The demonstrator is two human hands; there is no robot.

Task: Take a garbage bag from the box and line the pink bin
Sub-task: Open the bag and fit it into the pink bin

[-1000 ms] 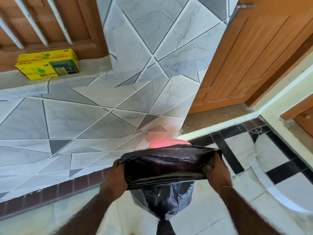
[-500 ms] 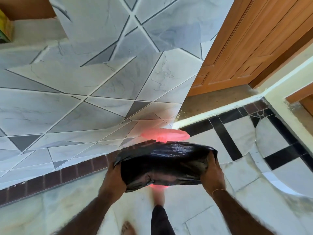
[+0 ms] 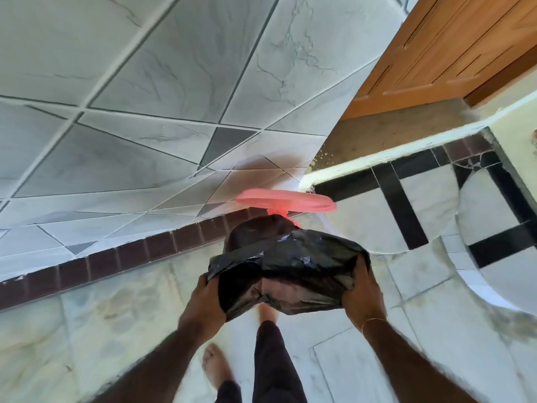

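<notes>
Nearest the camera, two bare feet and a dark trouser leg (image 3: 273,365) are standing on the marble floor (image 3: 116,330). Above them, the left hand (image 3: 207,298) and right hand (image 3: 361,292) are each gripping a side of the black garbage bag (image 3: 290,271), fingers curled into the plastic, holding its mouth stretched wide. The bag is covering the pink bin, whose raised lid (image 3: 286,200) is showing just beyond, near the tiled wall (image 3: 145,112) and wooden door (image 3: 450,45).
</notes>
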